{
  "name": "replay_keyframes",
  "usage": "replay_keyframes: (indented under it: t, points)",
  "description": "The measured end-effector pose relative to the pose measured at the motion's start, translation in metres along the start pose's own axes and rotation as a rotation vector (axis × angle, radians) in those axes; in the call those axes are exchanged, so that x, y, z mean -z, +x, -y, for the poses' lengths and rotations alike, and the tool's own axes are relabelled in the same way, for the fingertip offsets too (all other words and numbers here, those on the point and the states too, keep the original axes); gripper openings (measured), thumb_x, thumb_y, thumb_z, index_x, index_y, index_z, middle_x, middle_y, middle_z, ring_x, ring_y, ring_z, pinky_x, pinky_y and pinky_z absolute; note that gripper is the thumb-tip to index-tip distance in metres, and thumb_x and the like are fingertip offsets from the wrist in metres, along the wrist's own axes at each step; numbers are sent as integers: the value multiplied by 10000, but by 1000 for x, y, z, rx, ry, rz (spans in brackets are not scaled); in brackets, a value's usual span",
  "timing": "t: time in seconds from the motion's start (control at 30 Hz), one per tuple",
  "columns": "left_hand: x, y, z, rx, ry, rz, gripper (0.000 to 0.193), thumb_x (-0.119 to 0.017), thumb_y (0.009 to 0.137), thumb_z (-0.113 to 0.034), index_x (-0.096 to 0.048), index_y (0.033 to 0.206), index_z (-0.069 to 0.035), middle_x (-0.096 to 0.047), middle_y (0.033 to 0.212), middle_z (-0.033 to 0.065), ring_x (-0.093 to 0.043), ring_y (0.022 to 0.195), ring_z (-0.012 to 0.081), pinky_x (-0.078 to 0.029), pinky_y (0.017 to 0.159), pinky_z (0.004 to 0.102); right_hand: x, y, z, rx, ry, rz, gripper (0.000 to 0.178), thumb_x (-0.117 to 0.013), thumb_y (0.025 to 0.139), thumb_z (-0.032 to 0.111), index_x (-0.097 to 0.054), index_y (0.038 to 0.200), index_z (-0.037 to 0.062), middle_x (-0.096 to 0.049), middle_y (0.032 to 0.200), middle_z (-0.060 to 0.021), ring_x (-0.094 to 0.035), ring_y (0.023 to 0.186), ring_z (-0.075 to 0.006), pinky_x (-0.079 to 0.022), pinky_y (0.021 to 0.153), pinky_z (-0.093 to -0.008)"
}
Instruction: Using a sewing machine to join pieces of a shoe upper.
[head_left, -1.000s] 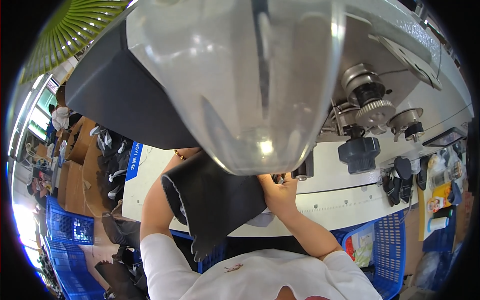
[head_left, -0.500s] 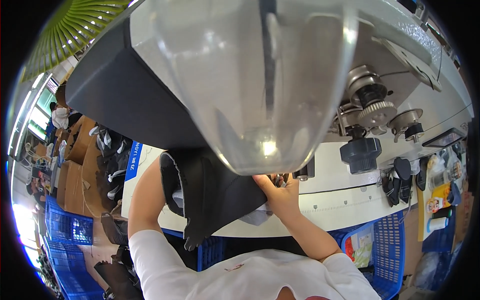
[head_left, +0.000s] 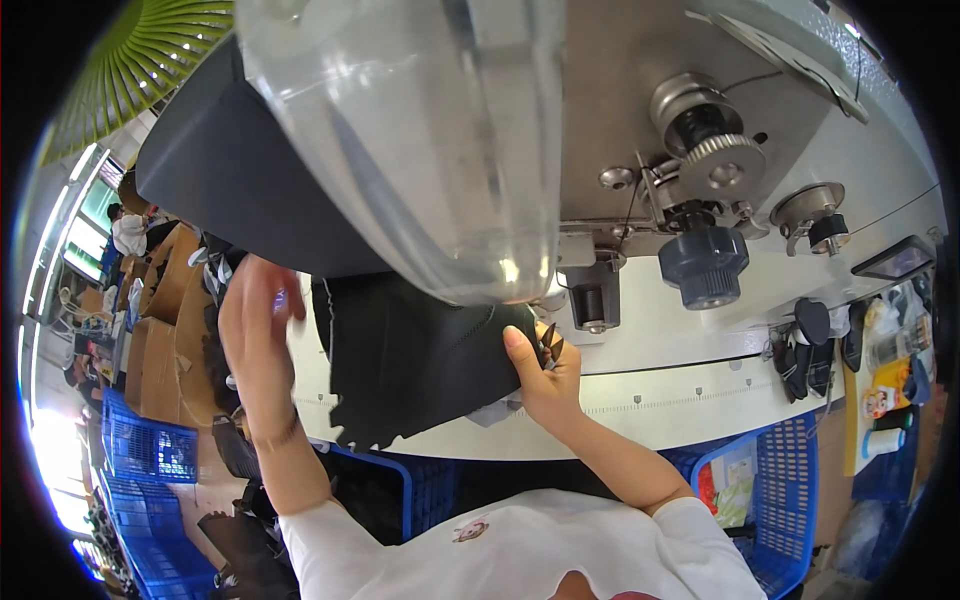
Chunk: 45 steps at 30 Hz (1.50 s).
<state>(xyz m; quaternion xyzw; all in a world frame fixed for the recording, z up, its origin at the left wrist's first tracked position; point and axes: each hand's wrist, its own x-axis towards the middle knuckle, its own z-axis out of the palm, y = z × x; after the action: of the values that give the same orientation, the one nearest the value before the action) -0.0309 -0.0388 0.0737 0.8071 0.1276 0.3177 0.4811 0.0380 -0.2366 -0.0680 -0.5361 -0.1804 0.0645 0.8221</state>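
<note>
A black shoe upper (head_left: 410, 350) with a notched lower edge lies flattened over the white sewing machine bed, below the clear plastic guard. My right hand (head_left: 552, 385) grips its right edge, thumb on top. Dark pointed blades, like thread snips (head_left: 549, 342), stick out beside that thumb; how they are held is partly hidden. My left hand (head_left: 262, 315) is raised left of the upper, apart from it and blurred, so its fingers do not show clearly. The sewing machine head (head_left: 620, 120) stands above, its needle area partly covered by the guard.
The clear guard (head_left: 430, 150) hangs low over the work. A dark tension knob (head_left: 703, 268) juts out at right. Blue baskets (head_left: 785, 490) stand below the bed's front edge and at left. Cardboard boxes (head_left: 155, 370) and a green fan (head_left: 150, 50) are at left.
My left hand has come out from inside the upper and moved up and left. The upper now lies flatter. My head view has shifted, showing more of the machine's needle area.
</note>
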Motion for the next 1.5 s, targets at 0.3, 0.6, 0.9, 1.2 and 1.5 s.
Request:
replay_keyframes:
  t: [0.3,0.6,0.9,1.2,1.5]
  points:
    - [-2,-79,11,-73,192,380,243,-639,744,-83,-525,908,55,-587,753,120,-553,616,170,-425,549,263,0,-3,11,-57,147,17,246,-515,859,190,-496,665,41,-433,582,76,-350,528,4,-275,452,-169]
    - [3,-60,23,-224,106,294,292,-679,707,-45,-505,903,86,-563,717,99,-524,596,130,-412,521,231,4,1,0,-68,240,-22,156,-502,848,116,-553,739,17,-518,640,46,-435,581,-1,-343,496,-160]
    - [10,-39,29,-287,102,398,242,-661,713,1,-477,841,92,-542,683,54,-482,542,76,-379,461,190,-8,3,4,-33,216,-112,196,-542,831,120,-521,647,55,-461,613,68,-398,545,12,-328,487,-147]
    - [7,-22,20,-150,8,550,247,-597,761,14,-524,994,51,-597,853,39,-521,757,84,-425,676,213,-19,6,11,-29,269,-222,185,-555,815,105,-512,644,49,-461,626,58,-413,560,-7,-340,493,-159]
    - [11,0,21,-347,164,532,151,-626,755,-23,-529,849,43,-451,535,2,-359,497,51,-299,433,225,-14,7,1,50,102,-163,140,-486,837,81,-563,756,-3,-506,624,37,-416,555,-6,-322,456,-174]
